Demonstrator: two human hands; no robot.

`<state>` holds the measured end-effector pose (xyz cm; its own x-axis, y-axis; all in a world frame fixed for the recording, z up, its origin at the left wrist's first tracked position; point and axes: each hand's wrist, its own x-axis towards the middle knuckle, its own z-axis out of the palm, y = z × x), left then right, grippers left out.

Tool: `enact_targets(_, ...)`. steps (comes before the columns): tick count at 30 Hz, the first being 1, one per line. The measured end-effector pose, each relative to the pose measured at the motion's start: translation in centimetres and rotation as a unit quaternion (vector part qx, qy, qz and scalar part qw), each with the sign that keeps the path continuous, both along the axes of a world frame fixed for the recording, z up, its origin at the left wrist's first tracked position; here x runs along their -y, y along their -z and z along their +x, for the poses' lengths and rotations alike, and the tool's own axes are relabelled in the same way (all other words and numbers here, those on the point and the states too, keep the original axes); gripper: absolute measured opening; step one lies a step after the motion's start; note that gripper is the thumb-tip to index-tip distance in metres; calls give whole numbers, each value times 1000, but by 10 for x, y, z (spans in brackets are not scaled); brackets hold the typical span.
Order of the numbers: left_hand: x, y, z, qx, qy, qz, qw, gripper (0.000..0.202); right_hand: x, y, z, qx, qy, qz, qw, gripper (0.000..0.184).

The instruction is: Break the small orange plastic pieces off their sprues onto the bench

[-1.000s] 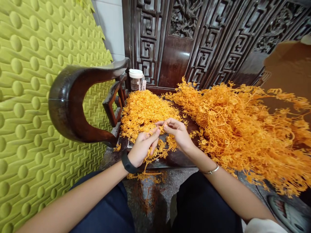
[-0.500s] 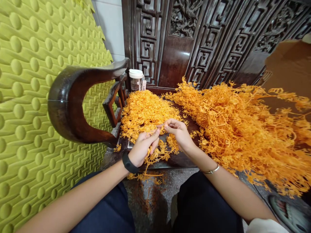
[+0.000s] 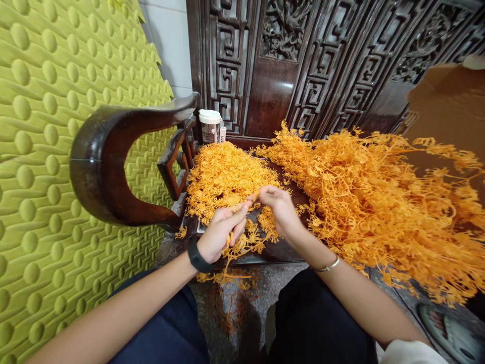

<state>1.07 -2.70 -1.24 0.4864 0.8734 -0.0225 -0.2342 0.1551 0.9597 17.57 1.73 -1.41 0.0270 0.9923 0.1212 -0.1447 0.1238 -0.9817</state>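
My left hand [image 3: 224,228] is closed round a thin orange plastic plant sprig [image 3: 232,253], whose branching end hangs below my fingers over the bench edge. The fingertips of my right hand [image 3: 278,206] pinch a small orange piece at the sprig's upper end, close to my left thumb. Just beyond both hands lies a mound of small loose orange pieces [image 3: 231,169] on the dark wooden seat. To the right of my right hand spreads a large heap of long orange plastic branches [image 3: 364,202]. My fingers partly hide the piece between them.
A curved wooden armrest [image 3: 98,167] rises at the left before a yellow-green padded mat [image 3: 34,202]. A white-lidded cup [image 3: 209,125] stands behind the mound, against the carved wooden backrest [image 3: 273,91]. Brown cardboard [image 3: 447,111] is at the right. Orange scraps [image 3: 231,308] lie on the floor.
My right hand has shifted slightly, its fingertips now a little farther from my left thumb with an orange piece showing between them. The left hand keeps its hold; the view has moved slightly.
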Motion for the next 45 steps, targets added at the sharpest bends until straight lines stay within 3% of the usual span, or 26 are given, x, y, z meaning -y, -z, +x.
enact_targets(1,3,-2,-2,5,8,-4,1000,27,-5,-1,10,-23,22,-7,999,19)
enact_targets(4,8,-6,-8,9,26,-7,1000,51,-18,-9,40,-62,162,40,984,15)
enact_targets(6,6,-8,-13,15,32,-8,999,59,-20,-14,49,-41,193,100,975,12)
enact_targets(11,-6,-9,-17,9,55,-15,998,56,-12,-8,34,71,133,188,971,8)
enact_targets(16,-12,-4,-16,3,64,-29,998,46,-15,3,28,32,121,118,985,10)
enact_targets(24,-16,5,-15,59,63,-50,995,36,-22,4,36,2,67,3,998,17)
enact_targets(29,-12,2,-9,-16,42,-38,998,33,-21,7,34,12,48,-61,997,25)
enact_targets(36,-14,5,-10,-81,84,-14,993,43,-20,9,31,24,86,-43,995,30)
enact_targets(40,-14,5,-11,-90,72,-11,993,43,-18,7,30,14,53,-54,997,24)
enact_targets(45,-14,3,-12,-132,73,19,988,47,-15,5,24,46,-20,-18,999,36)
